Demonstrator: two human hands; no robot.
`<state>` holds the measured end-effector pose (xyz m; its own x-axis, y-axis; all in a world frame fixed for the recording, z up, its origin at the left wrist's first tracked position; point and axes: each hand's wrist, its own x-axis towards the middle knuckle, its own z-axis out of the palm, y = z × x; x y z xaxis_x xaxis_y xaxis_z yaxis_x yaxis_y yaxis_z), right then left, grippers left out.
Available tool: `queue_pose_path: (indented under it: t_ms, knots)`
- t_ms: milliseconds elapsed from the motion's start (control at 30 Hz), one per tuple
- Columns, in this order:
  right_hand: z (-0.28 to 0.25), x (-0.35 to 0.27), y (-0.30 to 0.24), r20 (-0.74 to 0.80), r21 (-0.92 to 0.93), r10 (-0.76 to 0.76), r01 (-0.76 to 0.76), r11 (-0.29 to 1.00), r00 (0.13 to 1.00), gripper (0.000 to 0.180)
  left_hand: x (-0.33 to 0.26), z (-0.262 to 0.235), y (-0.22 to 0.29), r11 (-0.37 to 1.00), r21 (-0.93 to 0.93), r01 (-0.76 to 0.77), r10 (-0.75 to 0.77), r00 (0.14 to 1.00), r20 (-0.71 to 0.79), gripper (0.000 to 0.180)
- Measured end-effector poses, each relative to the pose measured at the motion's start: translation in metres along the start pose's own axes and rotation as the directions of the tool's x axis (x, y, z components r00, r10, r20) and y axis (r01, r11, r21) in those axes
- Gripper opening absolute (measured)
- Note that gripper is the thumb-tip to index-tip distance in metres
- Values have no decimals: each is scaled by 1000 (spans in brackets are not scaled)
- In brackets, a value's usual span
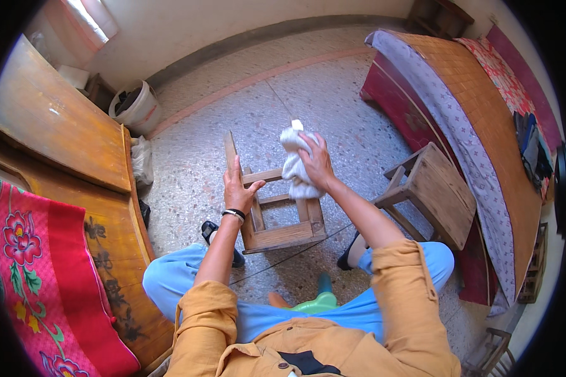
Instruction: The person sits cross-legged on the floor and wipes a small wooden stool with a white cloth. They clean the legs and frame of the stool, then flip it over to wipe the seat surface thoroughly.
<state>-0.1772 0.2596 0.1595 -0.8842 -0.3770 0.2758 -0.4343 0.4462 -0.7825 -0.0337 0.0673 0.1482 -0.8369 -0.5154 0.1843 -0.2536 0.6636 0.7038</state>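
A wooden stool lies tipped on the floor between my feet, its legs pointing away from me. My left hand rests along its left leg, fingers stretched forward and thumb out over a crossbar, holding the frame. A pale grey-white cloth is bunched in my right hand, pressed over the stool's right leg. A white tag sticks up from the cloth's far end. The cloth hides most of that leg, and my right fingertips are partly sunk in its folds.
Another wooden stool stands to the right against a bed. On the left are a wooden cabinet with a red floral cloth, a white bucket and a plastic bag. A green plastic seat is beneath me.
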Motion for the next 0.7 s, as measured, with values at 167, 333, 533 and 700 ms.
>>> queue_pose_path:
  t_ms: [167, 333, 533, 700]
  knots:
    - [7, 9, -1, 1, 25, 62, -62, 998, 998, 54, 0, 0, 1, 1000, -1, 17, -17, 1000, 7, 99]
    - [-29, -83, -15, 209, 15, 82, -87, 996, 974, 62, 1, 2, -3, 999, 20, 34, -35, 999, 32, 99]
    - [-68, -161, -27, 364, 11, 91, -102, 995, 927, 60, -1, 4, -3, 998, 51, 20, -22, 999, 41, 96]
    - [-32, -85, -20, 206, 30, 130, -139, 990, 970, 55, -3, 0, 1, 997, -3, 83, -83, 995, 50, 80]
